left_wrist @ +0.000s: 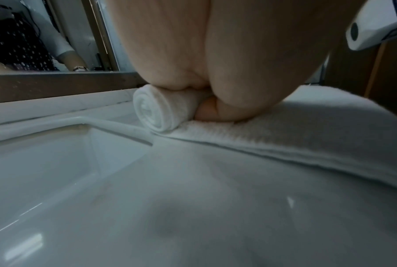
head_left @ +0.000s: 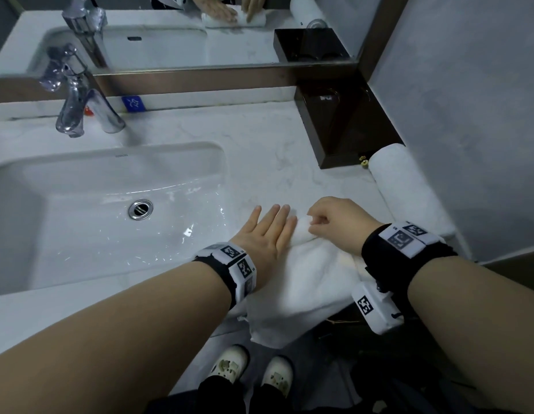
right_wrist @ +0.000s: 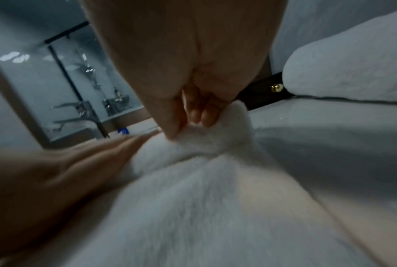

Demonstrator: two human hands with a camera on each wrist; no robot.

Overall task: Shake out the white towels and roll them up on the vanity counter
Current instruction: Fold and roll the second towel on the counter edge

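A white towel (head_left: 301, 273) lies folded lengthwise on the vanity counter (head_left: 259, 144), its near end hanging over the front edge. Its far end is wound into a small tight roll (left_wrist: 156, 108). My left hand (head_left: 267, 231) lies flat with straight fingers pressing on the roll's left part. My right hand (head_left: 328, 222) curls its fingers and thumb round the roll's right part (right_wrist: 206, 133) and pinches it. A finished rolled towel (head_left: 406, 186) lies against the right wall.
The sink basin (head_left: 110, 204) with its chrome faucet (head_left: 77, 109) sits directly left of the towel. A dark wooden box (head_left: 343, 127) stands at the back right corner. The mirror (head_left: 170, 31) runs along the back. My shoes (head_left: 253, 369) show below the counter edge.
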